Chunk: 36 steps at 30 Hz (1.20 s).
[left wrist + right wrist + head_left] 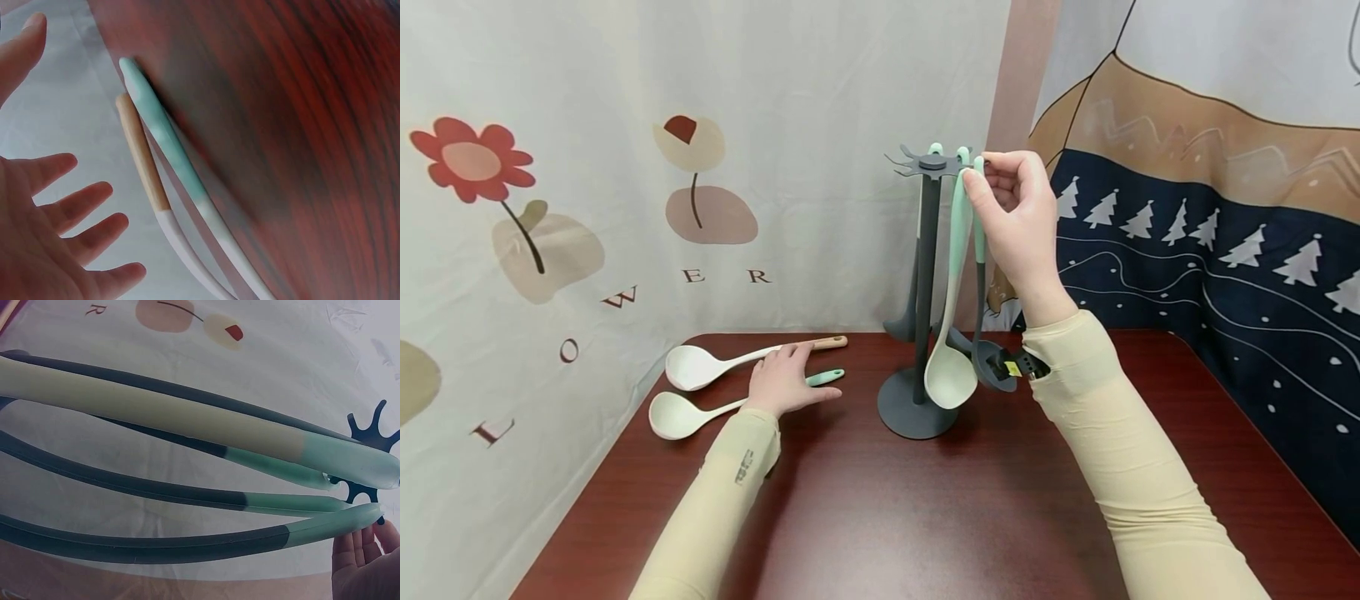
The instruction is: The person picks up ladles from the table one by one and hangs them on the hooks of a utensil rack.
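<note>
At the rack's right side, my right hand [1018, 208] pinches the top of the mint handle of a dark grey utensil [980, 292], whose rounded head hangs low. A white ladle with a mint handle [951, 375] hangs beside it. The dark grey utensil rack [929, 275] has curved hooks around its top. My left hand [784, 379], fingers spread, hovers over two ladles lying on the table. One is a white ladle with a mint handle [165, 134]; the other is a white ladle with a wooden handle [142, 153]. In the left wrist view the fingers are apart from both handles.
More dark grey utensils [901, 323] hang at the back of the rack. The rack's round base [917, 417] stands on the dark red wooden table [880, 517]. Printed cloths [820, 167] hang behind the table and along its right side.
</note>
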Motion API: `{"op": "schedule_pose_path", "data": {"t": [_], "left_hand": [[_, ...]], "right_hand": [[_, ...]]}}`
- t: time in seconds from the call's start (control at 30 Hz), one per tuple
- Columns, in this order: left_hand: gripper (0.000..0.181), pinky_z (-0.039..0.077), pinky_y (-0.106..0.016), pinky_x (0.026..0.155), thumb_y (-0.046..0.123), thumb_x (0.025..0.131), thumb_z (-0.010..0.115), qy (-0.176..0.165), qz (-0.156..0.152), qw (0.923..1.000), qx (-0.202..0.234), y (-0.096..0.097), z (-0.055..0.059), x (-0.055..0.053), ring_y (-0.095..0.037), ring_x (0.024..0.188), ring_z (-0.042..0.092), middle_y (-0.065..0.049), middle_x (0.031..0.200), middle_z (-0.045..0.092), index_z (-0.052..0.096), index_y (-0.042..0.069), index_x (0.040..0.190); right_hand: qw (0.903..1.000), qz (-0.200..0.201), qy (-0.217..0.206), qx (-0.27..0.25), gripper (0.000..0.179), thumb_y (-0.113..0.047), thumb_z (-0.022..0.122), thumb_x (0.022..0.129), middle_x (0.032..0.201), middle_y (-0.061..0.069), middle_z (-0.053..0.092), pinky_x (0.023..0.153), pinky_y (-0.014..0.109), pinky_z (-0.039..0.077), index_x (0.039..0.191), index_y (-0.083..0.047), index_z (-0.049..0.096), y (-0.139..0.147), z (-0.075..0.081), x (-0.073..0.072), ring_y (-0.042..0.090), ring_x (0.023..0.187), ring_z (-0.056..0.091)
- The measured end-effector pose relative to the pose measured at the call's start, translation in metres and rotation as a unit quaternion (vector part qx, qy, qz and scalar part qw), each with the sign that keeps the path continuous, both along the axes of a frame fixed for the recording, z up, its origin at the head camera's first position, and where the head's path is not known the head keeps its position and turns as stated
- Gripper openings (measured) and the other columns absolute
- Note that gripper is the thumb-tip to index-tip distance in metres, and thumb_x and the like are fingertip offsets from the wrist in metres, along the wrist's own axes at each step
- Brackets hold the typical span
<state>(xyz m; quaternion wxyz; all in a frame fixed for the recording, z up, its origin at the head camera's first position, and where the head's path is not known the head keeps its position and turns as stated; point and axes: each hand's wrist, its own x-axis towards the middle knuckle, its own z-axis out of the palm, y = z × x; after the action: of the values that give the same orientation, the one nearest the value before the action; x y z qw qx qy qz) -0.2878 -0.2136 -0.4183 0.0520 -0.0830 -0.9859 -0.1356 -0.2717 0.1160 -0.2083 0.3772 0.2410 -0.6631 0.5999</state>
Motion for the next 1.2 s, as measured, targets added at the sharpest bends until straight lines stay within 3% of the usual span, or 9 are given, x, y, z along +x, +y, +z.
{"op": "schedule_pose_path", "data": {"t": [0.37,0.7,0.93,1.2], "left_hand": [[0.09,0.045,-0.06,0.09,0.061,0.074,0.076,-0.028,0.013,0.9993,-0.021,-0.016,-0.001,-0.003,-0.045,0.122,0.048,-0.022,0.139,0.05,0.052,0.007,0.141],[0.077,0.046,-0.06,0.087,0.051,0.075,0.08,-0.054,0.024,0.998,-0.021,-0.027,-0.006,-0.007,-0.045,0.116,0.052,-0.022,0.131,0.055,0.058,0.006,0.134],[0.066,0.046,-0.06,0.085,0.038,0.078,0.082,-0.07,0.034,0.9964,-0.034,-0.03,-0.006,-0.01,-0.044,0.113,0.053,-0.022,0.125,0.057,0.06,0.005,0.13],[0.038,0.049,-0.058,0.081,0.02,0.079,0.082,-0.053,0.031,0.9969,-0.049,-0.031,-0.012,-0.011,-0.042,0.102,0.055,-0.021,0.11,0.059,0.066,0.005,0.111]], "right_hand": [[1.0,-0.001,0.001,0.001,0.033,-0.013,0.065,0.093,0.104,0.001,0.058,0.085,0.024,0.049,0.119,0.007,0.056,0.0,0.001,0.0,0.015,0.09,0.058],[1.0,0.002,0.003,-0.002,0.035,-0.013,0.065,0.093,0.104,0.0,0.058,0.085,0.025,0.05,0.12,0.008,0.056,-0.001,-0.001,-0.001,0.015,0.09,0.058],[1.0,0.002,0.0,-0.002,0.037,-0.012,0.064,0.094,0.109,0.018,0.058,0.086,0.025,0.049,0.12,0.012,0.054,-0.001,-0.001,-0.002,0.015,0.09,0.058],[1.0,-0.001,-0.004,-0.002,0.038,-0.013,0.064,0.094,0.104,0.001,0.057,0.085,0.025,0.049,0.121,0.011,0.054,-0.001,-0.001,-0.002,0.014,0.09,0.058]]}}
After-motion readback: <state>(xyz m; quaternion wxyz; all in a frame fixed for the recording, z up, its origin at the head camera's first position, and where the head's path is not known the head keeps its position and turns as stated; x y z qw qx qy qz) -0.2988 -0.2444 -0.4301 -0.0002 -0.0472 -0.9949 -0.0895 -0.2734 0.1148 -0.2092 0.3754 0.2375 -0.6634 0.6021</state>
